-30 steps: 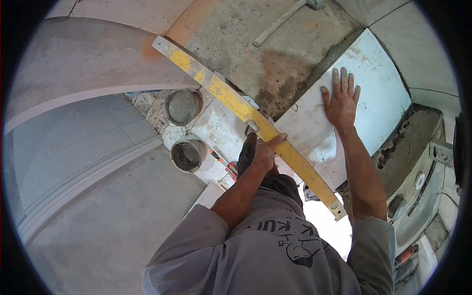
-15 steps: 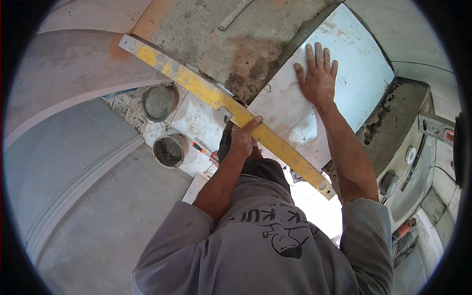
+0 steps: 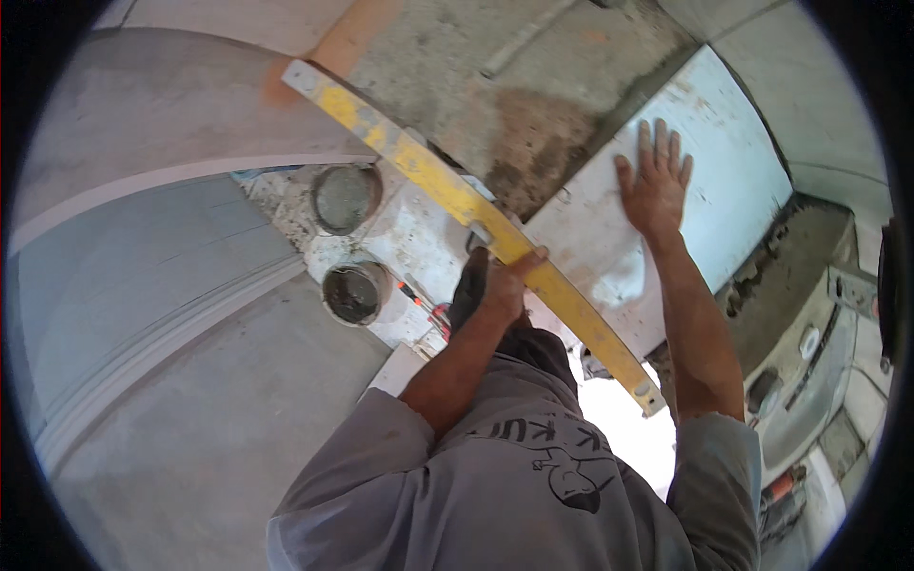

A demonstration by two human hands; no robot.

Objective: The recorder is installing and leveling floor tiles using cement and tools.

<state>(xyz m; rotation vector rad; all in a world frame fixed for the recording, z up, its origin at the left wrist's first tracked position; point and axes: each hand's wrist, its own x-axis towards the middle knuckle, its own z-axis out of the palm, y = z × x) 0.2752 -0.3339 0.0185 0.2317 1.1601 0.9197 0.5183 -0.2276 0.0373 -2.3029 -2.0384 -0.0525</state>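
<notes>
A long, scuffed yellow spirit level (image 3: pixel 428 173) runs diagonally from upper left to lower right. My left hand (image 3: pixel 505 285) is closed on it near its middle, thumb over the top face. My right hand (image 3: pixel 655 181) lies flat with fingers spread on a large white slab (image 3: pixel 731 143), which has dirty smudges and sits beside a rough, stained concrete patch (image 3: pixel 524 124).
Two mortar buckets (image 3: pixel 346 198) (image 3: pixel 355 291) and an orange-handled tool (image 3: pixel 411 293) are on dirty tiles to the left. A mallet (image 3: pixel 528 38) lies on the concrete at top. A stepped ledge (image 3: pixel 205 90) is at upper left; a basin (image 3: pixel 807 400) and rough mortar edge (image 3: pixel 781 247) are at right.
The view shifted right and down, then back near its earlier framing. Both hands keep their places on the level and slab.
</notes>
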